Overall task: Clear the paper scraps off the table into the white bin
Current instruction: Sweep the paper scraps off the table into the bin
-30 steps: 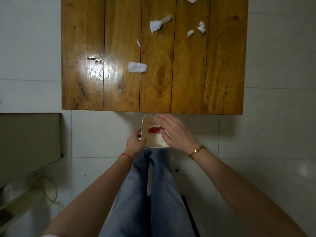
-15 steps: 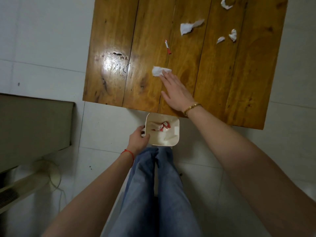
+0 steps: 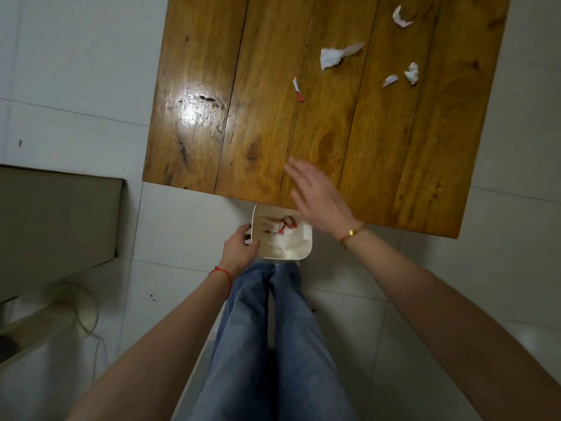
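Note:
My left hand (image 3: 239,250) grips the left rim of the white bin (image 3: 303,253), held just below the near edge of the wooden table (image 3: 261,123). White and red scraps lie inside the bin. My right hand (image 3: 315,197) is flat and blurred, fingers apart, over the table's near edge above the bin, holding nothing I can see. On the table lie a large white scrap (image 3: 337,56), a thin red-and-white strip (image 3: 297,89), two small white scraps (image 3: 411,73) (image 3: 390,80) and a curled scrap (image 3: 400,16) at the far right.
White tiled floor surrounds the table. A beige box-like unit (image 3: 57,220) stands at the left, with a fan base and cable (image 3: 76,311) below it. My legs in blue jeans (image 3: 267,344) are under the bin.
My right hand swept the nearest white scrap from mid-table back to the near edge; that scrap no longer lies on the table and more white paper shows in the bin.

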Demonstrator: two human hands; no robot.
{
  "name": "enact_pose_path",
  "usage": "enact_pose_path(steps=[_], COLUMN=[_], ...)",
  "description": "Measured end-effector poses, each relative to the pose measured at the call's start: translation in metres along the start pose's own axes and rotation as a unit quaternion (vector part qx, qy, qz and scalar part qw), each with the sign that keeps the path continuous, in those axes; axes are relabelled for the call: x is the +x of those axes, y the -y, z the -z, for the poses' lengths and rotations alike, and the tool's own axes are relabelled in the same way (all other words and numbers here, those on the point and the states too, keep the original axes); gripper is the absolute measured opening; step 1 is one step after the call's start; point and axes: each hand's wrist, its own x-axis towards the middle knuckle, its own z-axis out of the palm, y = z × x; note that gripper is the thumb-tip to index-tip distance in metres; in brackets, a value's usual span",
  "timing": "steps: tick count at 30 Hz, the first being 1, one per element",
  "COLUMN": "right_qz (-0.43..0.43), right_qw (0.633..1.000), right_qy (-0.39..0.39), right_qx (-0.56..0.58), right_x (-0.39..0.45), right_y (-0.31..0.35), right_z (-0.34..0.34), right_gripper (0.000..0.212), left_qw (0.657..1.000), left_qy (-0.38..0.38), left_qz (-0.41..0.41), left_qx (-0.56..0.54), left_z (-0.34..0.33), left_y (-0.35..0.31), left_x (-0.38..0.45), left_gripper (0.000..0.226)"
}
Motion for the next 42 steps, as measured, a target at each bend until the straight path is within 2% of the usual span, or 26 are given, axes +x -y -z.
enact_pose_path(steps=[3, 5, 11, 15, 18, 22, 26, 30, 34, 42], right_qz=[-0.073, -0.087, -0.076, 0.001, 0.047, 0.060, 0.075, -0.026, -0.135, -0.240], right_qw=[0.996, 0.995, 0.996, 0.997, 0.995, 0.991, 0.991, 0.994, 0.983, 0.952], right_qy=[-0.046, -0.054, 0.000, 0.015, 0.059, 0.108, 0.110, 0.033, -0.025, -0.111], right_qx=[-0.013, -0.019, -0.055, -0.072, -0.069, -0.045, 0.019, 0.099, 0.120, 0.152], right_x=[0.061, 0.095, 0.127, 0.089, 0.039, -0.030, -0.076, -0.097, -0.115, -0.165], right_y=[-0.016, -0.025, -0.033, -0.019, -0.004, 0.015, 0.032, 0.046, 0.056, 0.081], right_z=[0.030, 0.044, 0.048, 0.030, 0.004, -0.032, -0.046, -0.038, -0.015, 0.046], right_gripper=[0.058, 0.059, 0.060, 0.058, 0.060, 0.060, 0.054, 0.050, 0.051, 0.051], left_qw=[1.000, 1.000, 0.999, 0.999, 1.000, 1.000, 1.000, 0.999, 0.999, 0.997], left_qy=[0.000, 0.000, 0.011, 0.012, 0.008, 0.003, 0.005, 0.004, 0.014, 0.019], left_qz=[0.006, 0.010, 0.011, 0.016, 0.018, 0.014, 0.024, 0.034, 0.031, -0.045], left_qx=[-0.008, -0.014, -0.031, -0.027, -0.024, -0.008, 0.003, 0.011, 0.021, 0.061], left_z=[0.000, -0.001, -0.004, -0.005, -0.006, -0.007, -0.007, -0.001, 0.013, 0.055], left_y=[0.000, 0.001, 0.002, 0.000, -0.002, -0.003, -0.001, -0.001, -0.010, -0.060], left_x=[0.003, 0.005, 0.007, 0.006, 0.004, 0.001, -0.009, -0.027, -0.058, -0.126], left_gripper=[0.046, 0.046, 0.046, 0.046, 0.045, 0.045, 0.044, 0.043, 0.044, 0.045])
